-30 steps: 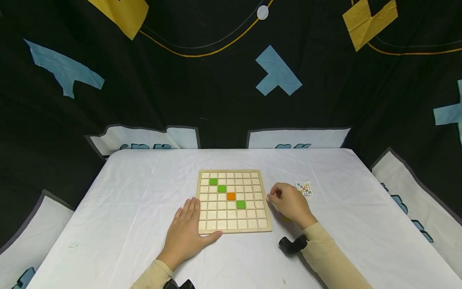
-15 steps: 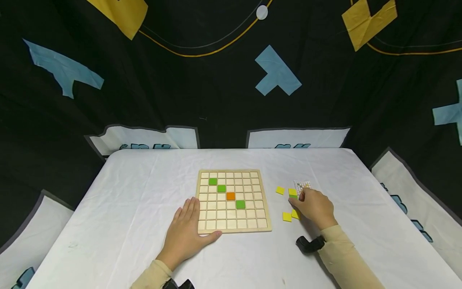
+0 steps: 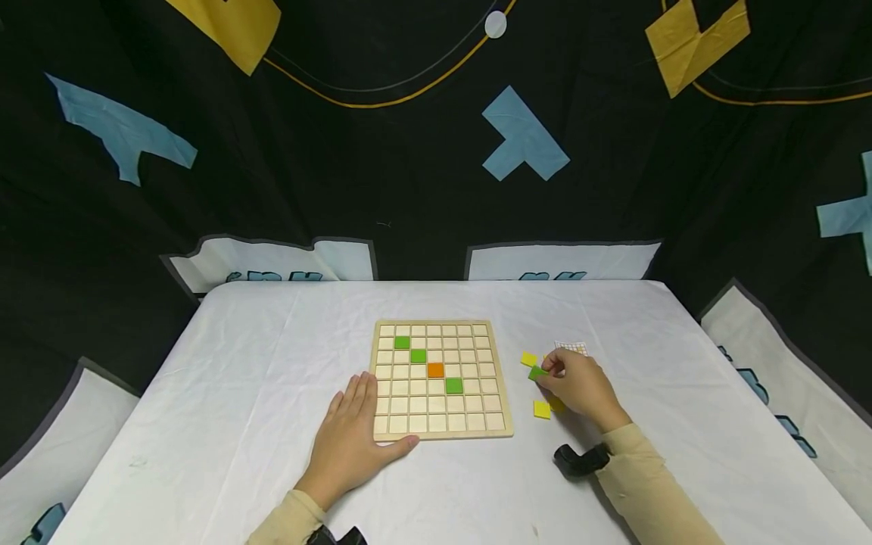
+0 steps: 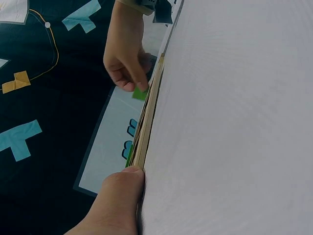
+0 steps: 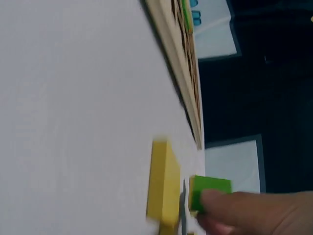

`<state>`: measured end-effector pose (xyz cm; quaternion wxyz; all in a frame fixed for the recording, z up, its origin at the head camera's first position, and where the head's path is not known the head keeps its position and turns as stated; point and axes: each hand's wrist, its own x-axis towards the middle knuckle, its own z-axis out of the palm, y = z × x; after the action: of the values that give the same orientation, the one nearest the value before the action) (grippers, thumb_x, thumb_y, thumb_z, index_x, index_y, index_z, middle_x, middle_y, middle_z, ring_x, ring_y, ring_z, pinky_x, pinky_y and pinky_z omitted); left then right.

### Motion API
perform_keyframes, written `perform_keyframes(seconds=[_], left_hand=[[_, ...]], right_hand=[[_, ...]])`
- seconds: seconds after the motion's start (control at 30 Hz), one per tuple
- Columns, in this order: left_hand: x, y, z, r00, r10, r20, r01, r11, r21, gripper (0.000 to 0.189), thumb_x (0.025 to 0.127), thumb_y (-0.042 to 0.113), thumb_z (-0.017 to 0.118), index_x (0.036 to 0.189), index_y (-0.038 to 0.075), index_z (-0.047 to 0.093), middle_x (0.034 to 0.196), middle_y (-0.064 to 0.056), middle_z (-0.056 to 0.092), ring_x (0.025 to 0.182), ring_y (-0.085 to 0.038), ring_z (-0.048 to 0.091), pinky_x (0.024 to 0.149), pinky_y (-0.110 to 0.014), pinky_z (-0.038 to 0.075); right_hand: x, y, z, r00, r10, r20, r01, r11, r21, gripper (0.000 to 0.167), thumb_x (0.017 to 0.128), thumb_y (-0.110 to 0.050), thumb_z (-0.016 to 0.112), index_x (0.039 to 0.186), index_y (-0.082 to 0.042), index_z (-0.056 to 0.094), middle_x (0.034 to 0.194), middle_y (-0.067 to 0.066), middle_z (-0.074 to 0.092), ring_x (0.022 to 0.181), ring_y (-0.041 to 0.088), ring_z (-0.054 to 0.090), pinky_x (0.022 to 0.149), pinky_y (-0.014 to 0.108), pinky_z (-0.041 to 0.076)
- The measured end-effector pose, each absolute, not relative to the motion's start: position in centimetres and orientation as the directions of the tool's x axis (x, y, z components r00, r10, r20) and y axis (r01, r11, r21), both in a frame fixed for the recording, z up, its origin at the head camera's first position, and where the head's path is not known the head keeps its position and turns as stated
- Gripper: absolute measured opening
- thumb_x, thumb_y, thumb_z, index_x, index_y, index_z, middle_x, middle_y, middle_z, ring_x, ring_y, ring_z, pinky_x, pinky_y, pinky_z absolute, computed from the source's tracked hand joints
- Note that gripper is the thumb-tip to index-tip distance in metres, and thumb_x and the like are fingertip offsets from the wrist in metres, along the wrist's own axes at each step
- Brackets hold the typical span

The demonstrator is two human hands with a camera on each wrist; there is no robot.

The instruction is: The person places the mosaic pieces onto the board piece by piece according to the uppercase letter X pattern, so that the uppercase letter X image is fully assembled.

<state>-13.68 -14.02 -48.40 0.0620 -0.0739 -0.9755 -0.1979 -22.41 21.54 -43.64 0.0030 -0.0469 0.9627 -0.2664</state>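
The grid board already has four coloured tiles, my right grip pinches one green tile, my unclenched left grip touches the board, and yellow tiles remain outside, right.

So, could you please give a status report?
Right grip holding green tile, off the board. Left grip touching the board. Yellow tiles near right grip, none on board.

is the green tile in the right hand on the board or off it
Off: the right hand pinches the green tile beside the board, white cloth showing between them in the head view.
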Motion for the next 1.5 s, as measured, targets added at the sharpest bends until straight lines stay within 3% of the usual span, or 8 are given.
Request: perform_keyframes(seconds=[0.23, 0.33, 0.67, 0.93, 1.5], left_hand=[[-13.7, -14.0, -48.4, -0.982, 0.12, 0.149, 0.169, 0.909, 0.382, 0.124, 0.075, 0.084, 0.057, 0.154, -0.006, 0.023, 0.163, -0.02, 0.022, 0.153, -0.035, 0.019, 0.124, -0.054, 0.018], [-13.7, -13.9, -48.3, -0.981, 0.121, 0.151, 0.171, 0.908, 0.382, 0.124, 0.076, 0.083, 0.057, 0.154, -0.006, 0.023, 0.163, -0.02, 0.022, 0.153, -0.035, 0.019, 0.124, -0.054, 0.018], [-13.8, -13.9, -48.3, -0.982, 0.12, 0.149, 0.168, 0.911, 0.377, 0.123, 0.076, 0.083, 0.058, 0.154, -0.005, 0.023, 0.163, -0.019, 0.022, 0.153, -0.035, 0.019, 0.124, -0.053, 0.017], [-13.9, -13.9, -48.3, -0.981, 0.119, 0.153, 0.169, 0.911, 0.376, 0.124, 0.075, 0.083, 0.058, 0.154, -0.006, 0.023, 0.163, -0.019, 0.022, 0.153, -0.035, 0.02, 0.124, -0.053, 0.018], [-13.8, -14.0, -48.6, -0.98, 0.116, 0.159, 0.169, 0.913, 0.372, 0.124, 0.075, 0.083, 0.058, 0.155, -0.006, 0.023, 0.163, -0.02, 0.023, 0.153, -0.035, 0.02, 0.123, -0.054, 0.019]], right_hand=[[-21.9, 18.8, -44.1, -0.966, -0.25, 0.07, -0.231, 0.702, -0.673, 0.014, 0.087, -0.019, 0.077, 0.092, -0.018, 0.064, 0.087, -0.002, 0.068, 0.059, 0.013, 0.049, 0.047, 0.023, 0.042], [-21.7, 17.6, -44.4, -0.944, -0.32, 0.083, -0.284, 0.656, -0.699, 0.014, 0.087, -0.02, 0.077, 0.091, -0.021, 0.064, 0.087, -0.006, 0.067, 0.059, 0.012, 0.047, 0.047, 0.022, 0.04], [-21.4, 15.6, -45.0, -0.883, -0.467, 0.053, -0.372, 0.626, -0.685, 0.012, 0.09, -0.02, 0.074, 0.098, -0.022, 0.067, 0.08, -0.01, 0.061, 0.069, 0.009, 0.052, 0.06, 0.021, 0.046], [-21.5, 15.4, -45.3, -0.85, -0.521, 0.071, -0.43, 0.611, -0.665, 0.012, 0.091, -0.021, 0.073, 0.102, -0.02, 0.067, 0.093, -0.009, 0.061, 0.08, 0.006, 0.054, 0.07, 0.021, 0.049], [-21.5, 15.8, -45.7, -0.81, -0.582, 0.076, -0.469, 0.565, -0.679, 0.005, 0.091, -0.022, 0.073, 0.095, -0.021, 0.074, 0.098, -0.009, 0.059, 0.082, 0.007, 0.051, 0.075, 0.021, 0.046]])
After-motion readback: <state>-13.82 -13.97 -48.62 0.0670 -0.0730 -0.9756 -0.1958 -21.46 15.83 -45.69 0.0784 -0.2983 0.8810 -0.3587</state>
